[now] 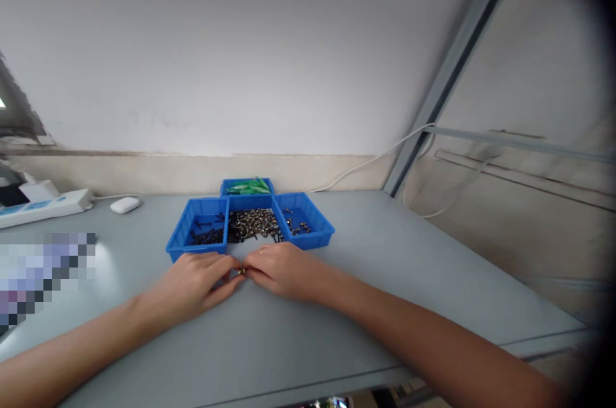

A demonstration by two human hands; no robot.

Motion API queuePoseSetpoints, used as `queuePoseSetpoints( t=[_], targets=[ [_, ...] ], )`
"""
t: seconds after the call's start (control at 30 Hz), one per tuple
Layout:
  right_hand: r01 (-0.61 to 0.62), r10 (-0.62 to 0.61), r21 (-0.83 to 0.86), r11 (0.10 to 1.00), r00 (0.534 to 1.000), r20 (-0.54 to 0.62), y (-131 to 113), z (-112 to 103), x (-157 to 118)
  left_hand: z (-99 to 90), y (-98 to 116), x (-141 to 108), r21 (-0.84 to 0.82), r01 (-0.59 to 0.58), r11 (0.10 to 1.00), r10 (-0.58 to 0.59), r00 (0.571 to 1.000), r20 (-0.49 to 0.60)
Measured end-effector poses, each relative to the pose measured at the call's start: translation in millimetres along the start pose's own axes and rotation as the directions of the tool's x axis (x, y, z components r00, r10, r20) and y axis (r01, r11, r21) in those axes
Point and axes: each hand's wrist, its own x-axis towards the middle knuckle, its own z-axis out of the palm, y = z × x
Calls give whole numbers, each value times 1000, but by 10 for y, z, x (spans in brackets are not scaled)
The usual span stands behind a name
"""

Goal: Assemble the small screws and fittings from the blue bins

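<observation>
My left hand (205,281) and my right hand (282,271) meet over the grey table, in front of the blue bins. Between their fingertips is a small brass-coloured metal piece (241,271), pinched from both sides. Its exact shape is too small to tell. Just behind my left hand, the left blue bin (174,238) holds dark screws. Many mixed metal pieces (255,223) lie in the middle bin, whose front is partly hidden by my right hand. A few metal pieces lie in the right blue bin (317,240).
Behind the middle bin, a small blue bin (224,187) holds green packets. A white case (125,204) and a white power strip (62,203) are at the back left, with a blurred-out object (43,273) nearer. A white cable (356,169) runs toward the metal post (409,151).
</observation>
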Motion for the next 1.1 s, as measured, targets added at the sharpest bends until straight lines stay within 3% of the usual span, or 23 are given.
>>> queuePoseSetpoints(
  t=[0.27,0.5,0.77,1.1],
  targets=[
    [-15,19,278,961,1000,-9,22,4,8,-15,-12,-20,-67,-70,995,64,994,-87],
    [-49,49,367,929,999,11,34,-2,23,-9,-8,-25,-30,-65,997,62,994,-89],
    [-53,53,353,934,999,10,25,7,8,0,-14,-28,-51,-52,997,48,997,-62],
    [-29,31,87,996,999,-18,32,-26,-13,29,-28,-15,12,25,1000,-25,1000,12]
  ],
)
